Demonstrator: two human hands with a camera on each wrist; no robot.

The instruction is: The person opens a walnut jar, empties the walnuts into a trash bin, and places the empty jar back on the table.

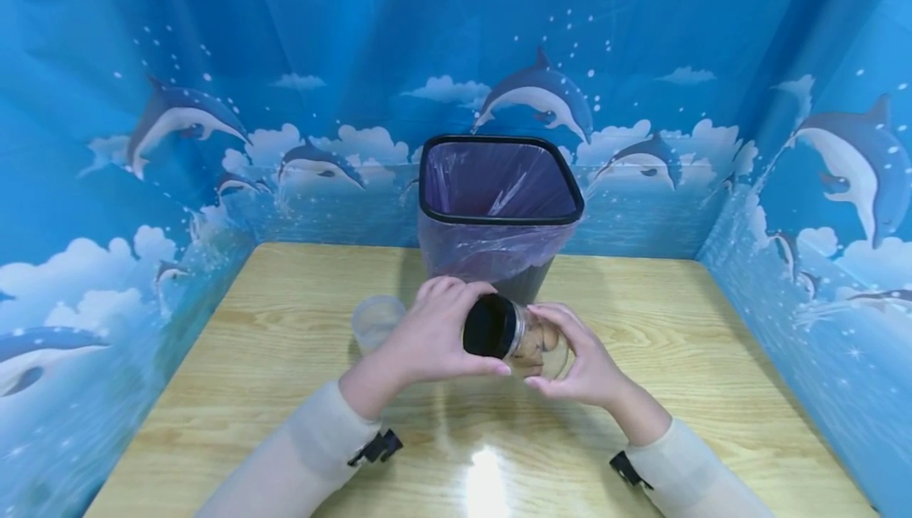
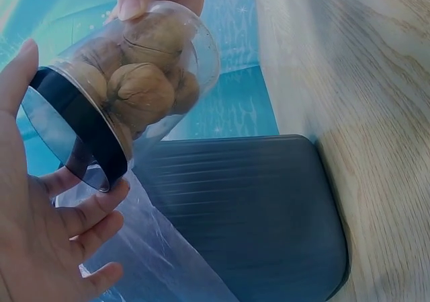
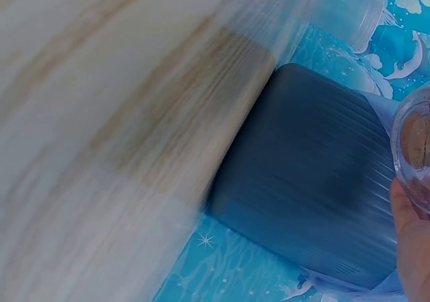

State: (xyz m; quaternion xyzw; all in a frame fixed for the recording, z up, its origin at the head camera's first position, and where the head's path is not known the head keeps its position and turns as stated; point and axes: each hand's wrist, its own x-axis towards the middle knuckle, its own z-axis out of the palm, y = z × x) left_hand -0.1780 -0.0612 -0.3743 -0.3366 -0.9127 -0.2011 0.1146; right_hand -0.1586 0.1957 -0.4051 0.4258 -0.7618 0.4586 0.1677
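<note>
Across a pale wood-grain tabletop (image 1: 285, 391), walled on three sides by blue sheeting printed with dolphins (image 1: 534, 98) and clouds, a dark bin (image 1: 499, 217) with a black rim and a purplish plastic liner stands at the far middle. Just in front of it both hands hold a clear jar (image 1: 523, 340) on its side above the surface. Left hand (image 1: 431, 336) has its fingers curled round the black lid (image 1: 490, 326); right hand (image 1: 580, 356) cups the jar's body. A small translucent cup (image 1: 376, 320) sits on the tabletop just left of the left hand. Left wrist view alone shows the contents: whole walnuts (image 2: 138, 90) packed inside, with the bin's ribbed wall (image 2: 242, 208) close behind. Right wrist view is blurred, showing the bin's side, the cup (image 3: 346, 9) and only an edge of the jar.
</note>
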